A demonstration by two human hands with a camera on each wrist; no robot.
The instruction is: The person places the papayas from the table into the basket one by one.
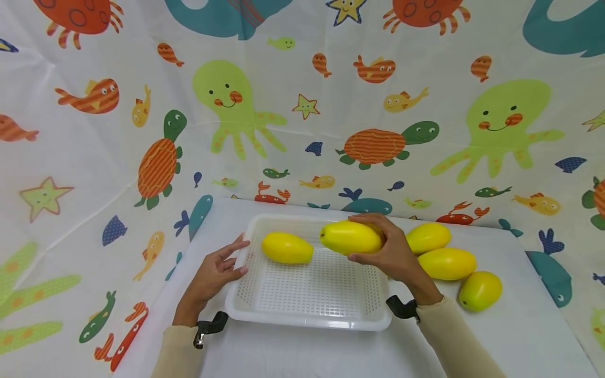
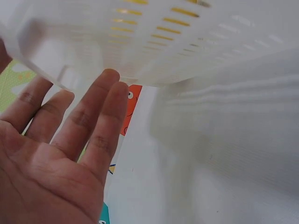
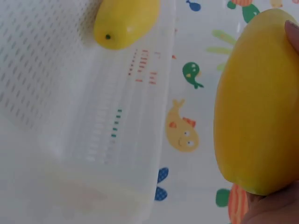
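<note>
A yellow mango (image 1: 352,237) is gripped in my right hand (image 1: 394,252), thumb on the near side and fingers over the far side. It is held over the right part of a white perforated plastic basket (image 1: 309,325). One more mango (image 1: 287,248) lies inside, toward the back left. At the basket's left rim is my left hand (image 1: 212,278), its fingertips touching the edge. The left wrist view shows the fingers (image 2: 84,114) fairly straight against the basket's outer wall. In the right wrist view the held mango (image 3: 257,102) fills the right side.
Right of the basket, three more mangoes (image 1: 446,263) rest on the white table (image 1: 529,341). The backmost one is partly hidden by my right hand. A sea-animal printed cloth (image 1: 293,68) hangs behind the table and along its left side.
</note>
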